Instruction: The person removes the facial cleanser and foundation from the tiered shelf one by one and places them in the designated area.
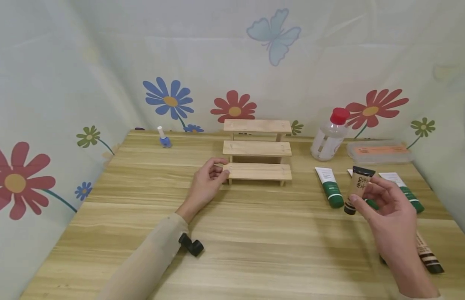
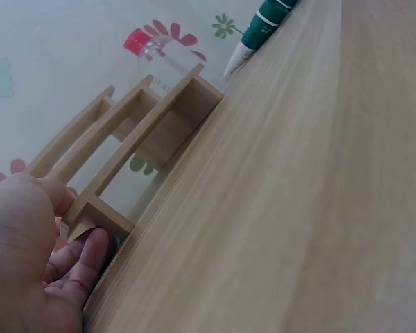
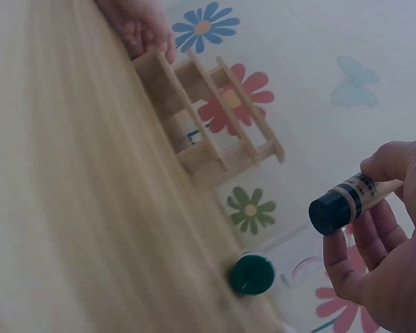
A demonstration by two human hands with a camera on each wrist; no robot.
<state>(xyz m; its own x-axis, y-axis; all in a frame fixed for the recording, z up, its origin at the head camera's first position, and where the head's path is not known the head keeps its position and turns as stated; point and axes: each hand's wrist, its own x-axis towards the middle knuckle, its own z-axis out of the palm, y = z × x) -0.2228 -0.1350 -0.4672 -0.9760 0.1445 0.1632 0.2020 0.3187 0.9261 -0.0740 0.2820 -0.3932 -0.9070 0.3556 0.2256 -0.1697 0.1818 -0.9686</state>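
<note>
A small three-tier wooden display stand stands at the back middle of the table. My left hand grips the left end of its lowest step, thumb at the top edge and fingers curled by the leg in the left wrist view. Above the right side of the table, my right hand pinches a beige squeeze tube with a black cap, cap end down. Dark lettering runs along the tube. In the right wrist view, its black cap points away from the fingers.
Green-and-white tubes lie at the right, partly behind my right hand. Another beige tube lies under that wrist. A red-capped clear bottle and a flat clear case are behind. Blue nail polish stands back left.
</note>
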